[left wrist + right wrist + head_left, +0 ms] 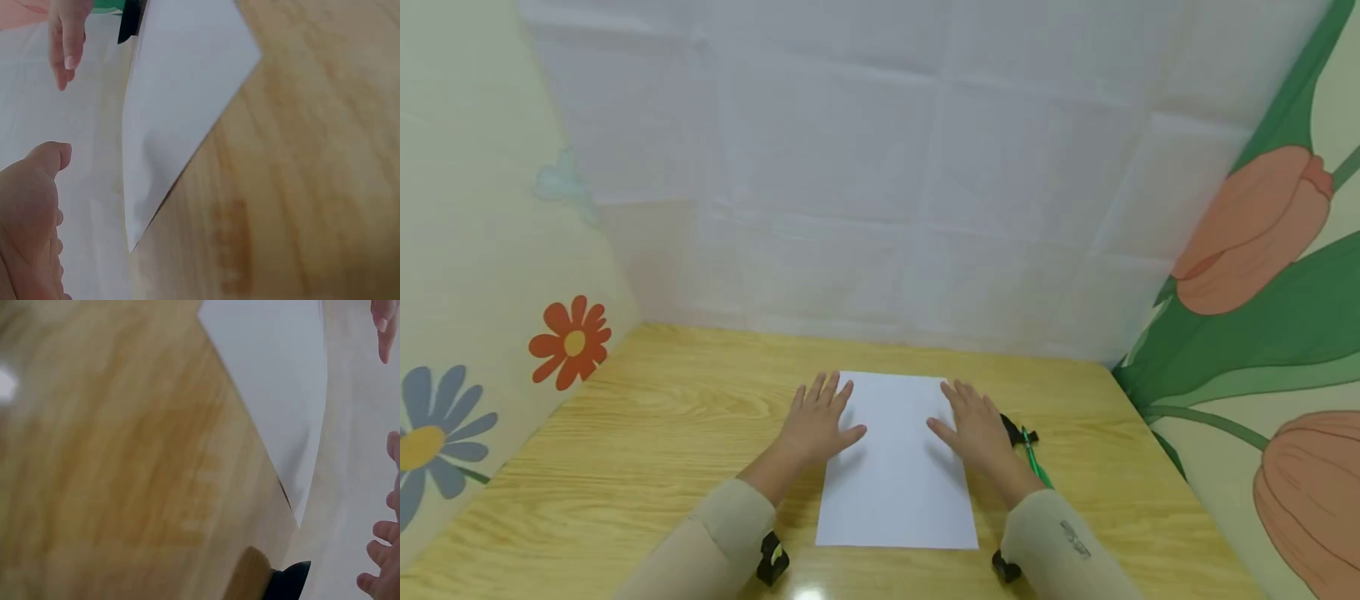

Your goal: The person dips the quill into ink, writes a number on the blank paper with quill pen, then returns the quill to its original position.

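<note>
A blank white sheet of paper (895, 475) lies on the wooden table, its long sides running away from me. My left hand (820, 423) is over its left edge, fingers straight and spread, thumb pointing inward. Over the right edge is my right hand (976, 429), with its fingers extended and thumb also inward. Both cast shadows on the sheet. In the left wrist view, my left hand (28, 219) appears apart from the paper (175, 81) and holds nothing. The right wrist view shows my right hand (387, 544) likewise apart from the paper (275, 394).
Right of the right hand lie a slim green pen-like item (1032, 454) and a black object (1011, 429), partly hidden by that hand. A brown rounded piece (250, 572) shows beside something black (290, 581). White sheeting (850, 208) hangs behind the table (685, 400); flower-patterned walls flank it.
</note>
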The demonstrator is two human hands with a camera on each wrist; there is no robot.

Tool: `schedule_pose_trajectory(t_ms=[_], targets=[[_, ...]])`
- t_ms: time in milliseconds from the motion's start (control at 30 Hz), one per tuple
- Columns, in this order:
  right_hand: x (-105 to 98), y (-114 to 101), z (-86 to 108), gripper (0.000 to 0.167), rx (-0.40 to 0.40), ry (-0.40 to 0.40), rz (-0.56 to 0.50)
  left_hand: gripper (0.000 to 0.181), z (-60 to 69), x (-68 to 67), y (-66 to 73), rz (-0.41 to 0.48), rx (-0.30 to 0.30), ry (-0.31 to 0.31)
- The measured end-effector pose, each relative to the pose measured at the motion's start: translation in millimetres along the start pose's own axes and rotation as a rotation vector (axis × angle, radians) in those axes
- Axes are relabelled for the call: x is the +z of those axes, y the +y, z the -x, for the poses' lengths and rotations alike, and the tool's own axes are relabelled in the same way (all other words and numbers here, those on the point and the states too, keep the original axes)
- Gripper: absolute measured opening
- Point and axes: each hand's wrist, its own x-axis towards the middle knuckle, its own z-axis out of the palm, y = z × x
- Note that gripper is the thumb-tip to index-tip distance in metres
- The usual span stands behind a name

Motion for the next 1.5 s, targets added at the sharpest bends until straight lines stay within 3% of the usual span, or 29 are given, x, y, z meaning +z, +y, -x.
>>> schedule_pose_trajectory(t_ms=[367,567,767,1167,1367,1500], targets=[[-5,8,15.1,0.065,0.042,0.015,-0.101,0.083,16.3,19.2,-9.1,0.069,-0.005,0.006],[-7,20,25.4,0.062,0.091,0.031,-0.219,0.084,28.0,22.8,-9.4,0.129,0.005,0.0],[-7,33,33.8,0.059,0.102,0.05,-0.265,0.09,39.6,27.4,-6.4,0.16,0.025,-0.022],[-15,51,51.7,0.058,0.153,0.06,-0.362,0.095,54.1,41.7,-3.2,0.192,0.158,-0.042],[-17,58,58.0,0.059,0.188,0.027,-0.392,0.094,59.6,52.3,-6.8,0.18,0.182,-0.039],[-17,64,58.9,0.056,0.198,0.051,-0.41,0.094,62.6,53.7,-8.9,0.172,0.19,-0.048]])
